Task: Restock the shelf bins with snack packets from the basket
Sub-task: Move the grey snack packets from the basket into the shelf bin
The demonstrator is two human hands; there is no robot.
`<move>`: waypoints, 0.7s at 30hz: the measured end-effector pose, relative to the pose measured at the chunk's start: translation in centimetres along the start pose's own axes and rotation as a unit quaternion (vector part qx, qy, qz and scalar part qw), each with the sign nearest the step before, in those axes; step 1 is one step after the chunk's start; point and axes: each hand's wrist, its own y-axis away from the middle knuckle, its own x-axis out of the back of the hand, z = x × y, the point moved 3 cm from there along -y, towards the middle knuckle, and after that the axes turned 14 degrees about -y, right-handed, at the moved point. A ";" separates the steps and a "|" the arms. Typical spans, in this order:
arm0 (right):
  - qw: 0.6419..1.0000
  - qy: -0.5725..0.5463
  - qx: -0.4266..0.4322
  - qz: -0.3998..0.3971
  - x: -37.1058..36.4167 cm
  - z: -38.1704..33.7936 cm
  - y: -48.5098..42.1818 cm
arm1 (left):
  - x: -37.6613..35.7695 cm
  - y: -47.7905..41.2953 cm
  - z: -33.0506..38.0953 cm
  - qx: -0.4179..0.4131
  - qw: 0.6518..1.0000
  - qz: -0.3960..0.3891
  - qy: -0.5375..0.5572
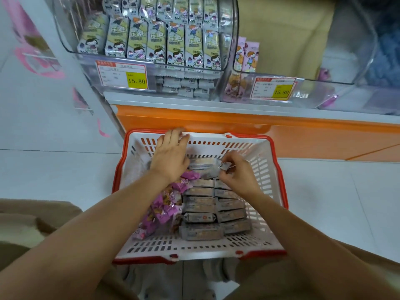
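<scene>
Nearest, at 6 o'clock, the basket [201, 249] sat on the floor, well stocked. Grey packets [201, 204] were stacked in two rows on its 3 o'clock side, and pink packets [162, 213] lay heaped loose on its 9 o'clock side. Above the stack, the right hand [238, 176] had its fingertips curled in a pinch on the crimped end of one grey packet [205, 165]. That packet lay across the basket's far end, not yet lifted clear. The left hand [171, 156] reached toward 12 o'clock with fingers nearly straight, tips at the far rim. It seemed to hold nothing, though its palm hid what lay beneath. Farther off, at 11 o'clock, the left bin [71, 48] was packed with upright green packets [155, 46] and looked done. At 1 o'clock the right bin [346, 92] held only a few pink packs [249, 55] against its 9 o'clock wall. Judged from that, the restocking was at most partway. The right bin wanted most of its fill, and the basket's load suggested many picks were left, this one among them.
</scene>
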 end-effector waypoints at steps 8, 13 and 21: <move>0.977 -0.079 0.183 0.069 0.8 -10.6 1.7 | 4.8 0.8 0.7 0.192 0.793 -0.155 0.558; 0.977 -0.003 0.210 0.043 1.1 -14.2 2.9 | 8.1 1.3 -1.2 0.206 0.767 -0.015 0.608; 0.971 0.065 0.223 0.053 1.1 -19.7 3.1 | 14.1 2.4 -3.7 0.133 0.865 0.140 0.463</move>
